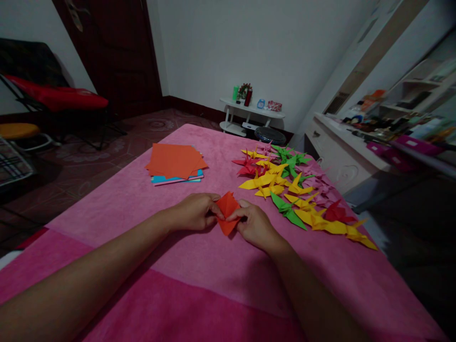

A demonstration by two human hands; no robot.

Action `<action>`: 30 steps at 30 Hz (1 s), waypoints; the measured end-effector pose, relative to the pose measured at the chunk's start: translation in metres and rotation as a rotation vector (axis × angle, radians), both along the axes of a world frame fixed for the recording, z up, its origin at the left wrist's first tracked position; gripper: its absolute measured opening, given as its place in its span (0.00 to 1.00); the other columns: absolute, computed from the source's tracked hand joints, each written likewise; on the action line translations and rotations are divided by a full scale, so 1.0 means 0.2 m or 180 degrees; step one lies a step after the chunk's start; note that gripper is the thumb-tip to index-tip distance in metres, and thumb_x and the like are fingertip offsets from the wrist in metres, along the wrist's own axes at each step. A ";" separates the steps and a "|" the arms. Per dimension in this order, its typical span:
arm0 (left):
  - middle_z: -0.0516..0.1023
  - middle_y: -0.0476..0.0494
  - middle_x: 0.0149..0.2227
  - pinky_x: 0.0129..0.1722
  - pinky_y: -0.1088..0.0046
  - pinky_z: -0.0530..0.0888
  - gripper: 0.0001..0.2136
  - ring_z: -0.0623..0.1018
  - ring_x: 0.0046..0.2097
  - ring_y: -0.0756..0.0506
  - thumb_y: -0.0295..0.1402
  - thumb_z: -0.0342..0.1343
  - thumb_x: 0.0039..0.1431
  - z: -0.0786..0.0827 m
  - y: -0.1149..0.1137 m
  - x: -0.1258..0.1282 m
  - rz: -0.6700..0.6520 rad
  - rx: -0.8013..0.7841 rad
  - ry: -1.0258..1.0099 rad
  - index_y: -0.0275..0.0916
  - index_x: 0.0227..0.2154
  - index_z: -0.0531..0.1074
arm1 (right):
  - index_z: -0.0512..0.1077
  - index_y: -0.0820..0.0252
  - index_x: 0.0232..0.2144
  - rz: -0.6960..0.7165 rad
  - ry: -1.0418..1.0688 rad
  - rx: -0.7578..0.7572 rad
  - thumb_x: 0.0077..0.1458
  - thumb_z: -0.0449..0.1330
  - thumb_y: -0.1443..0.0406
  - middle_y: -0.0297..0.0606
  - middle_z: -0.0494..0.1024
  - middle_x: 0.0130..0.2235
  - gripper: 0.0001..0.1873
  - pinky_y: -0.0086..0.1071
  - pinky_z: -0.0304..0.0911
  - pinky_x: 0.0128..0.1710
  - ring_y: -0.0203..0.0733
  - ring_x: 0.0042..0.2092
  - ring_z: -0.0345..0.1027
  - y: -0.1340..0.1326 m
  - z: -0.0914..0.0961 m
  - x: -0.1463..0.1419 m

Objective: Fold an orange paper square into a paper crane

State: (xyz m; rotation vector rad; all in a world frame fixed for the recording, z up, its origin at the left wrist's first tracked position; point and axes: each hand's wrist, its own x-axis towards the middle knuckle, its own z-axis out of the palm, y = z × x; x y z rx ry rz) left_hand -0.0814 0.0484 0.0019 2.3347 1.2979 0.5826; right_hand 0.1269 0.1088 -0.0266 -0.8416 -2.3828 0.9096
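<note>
Dimly lit: pale wall (199, 52), dark door (110, 57), patterned floor (147, 130), red-seated chair (71, 99), low white stand (272, 114)

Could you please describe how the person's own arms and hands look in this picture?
The left arm and right arm are bare as far as they show, with no sleeve in view. The left hand and right hand wear no gloves. I see no watch or bracelet; the nails are too small to judge.

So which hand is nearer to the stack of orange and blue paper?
Left: the left hand is in front of the paper stack; the right hand is farther right, across the folded orange paper.
</note>
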 end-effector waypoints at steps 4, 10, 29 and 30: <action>0.77 0.48 0.37 0.35 0.78 0.67 0.18 0.74 0.35 0.49 0.21 0.53 0.45 0.02 0.00 0.00 0.0065 -0.0103 -0.0011 0.44 0.36 0.80 | 0.80 0.52 0.28 -0.0022 -0.0011 -0.0052 0.43 0.60 0.75 0.36 0.75 0.36 0.14 0.31 0.63 0.34 0.40 0.36 0.69 0.00 0.00 0.00; 0.77 0.47 0.37 0.35 0.78 0.67 0.19 0.74 0.36 0.48 0.21 0.51 0.43 0.01 0.00 0.01 0.0126 -0.0100 -0.0004 0.43 0.36 0.80 | 0.80 0.52 0.27 -0.0084 0.0004 -0.0060 0.43 0.59 0.76 0.34 0.76 0.36 0.15 0.30 0.62 0.35 0.40 0.36 0.69 -0.01 0.01 -0.01; 0.72 0.50 0.25 0.27 0.78 0.62 0.07 0.69 0.27 0.52 0.35 0.62 0.46 -0.12 0.06 0.00 0.0889 -0.0409 -0.0790 0.36 0.23 0.74 | 0.73 0.59 0.22 -0.0501 0.0099 -0.0501 0.44 0.63 0.67 0.33 0.73 0.26 0.02 0.27 0.57 0.27 0.37 0.29 0.64 0.00 0.02 -0.03; 0.73 0.50 0.25 0.27 0.78 0.63 0.07 0.70 0.27 0.51 0.34 0.62 0.45 -0.13 0.06 0.00 0.0950 -0.0439 -0.0828 0.36 0.24 0.74 | 0.73 0.60 0.23 -0.0533 0.0076 -0.0527 0.43 0.63 0.66 0.32 0.73 0.25 0.02 0.27 0.56 0.27 0.36 0.29 0.64 0.00 0.01 -0.03</action>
